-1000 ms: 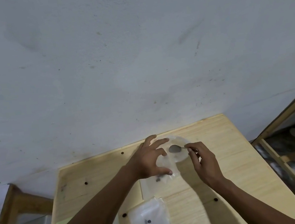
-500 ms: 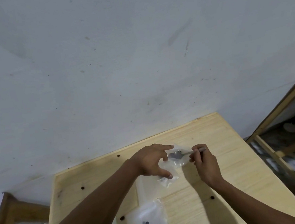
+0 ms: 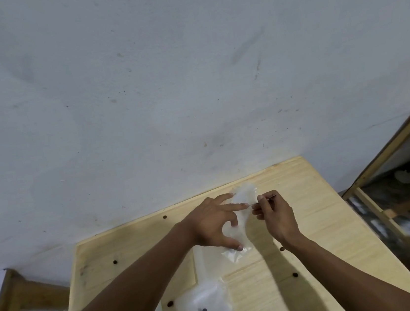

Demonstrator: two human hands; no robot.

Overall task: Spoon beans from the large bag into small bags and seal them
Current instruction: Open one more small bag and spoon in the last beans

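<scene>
Perhaps a workshop: bare wall [image 3: 164,82], plain wooden table [image 3: 321,208].

Head view, down over table [image 3: 310,220]

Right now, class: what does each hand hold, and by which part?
Left hand holds the small bag by its side; right hand pinches the spoon by its handle.

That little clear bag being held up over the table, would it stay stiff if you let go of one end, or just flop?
Probably flop: the small bag looks like thin, crinkled film, sagging between the left hand fingers. Likely very light, with few beans visible inside. The film might be slippery.
</scene>
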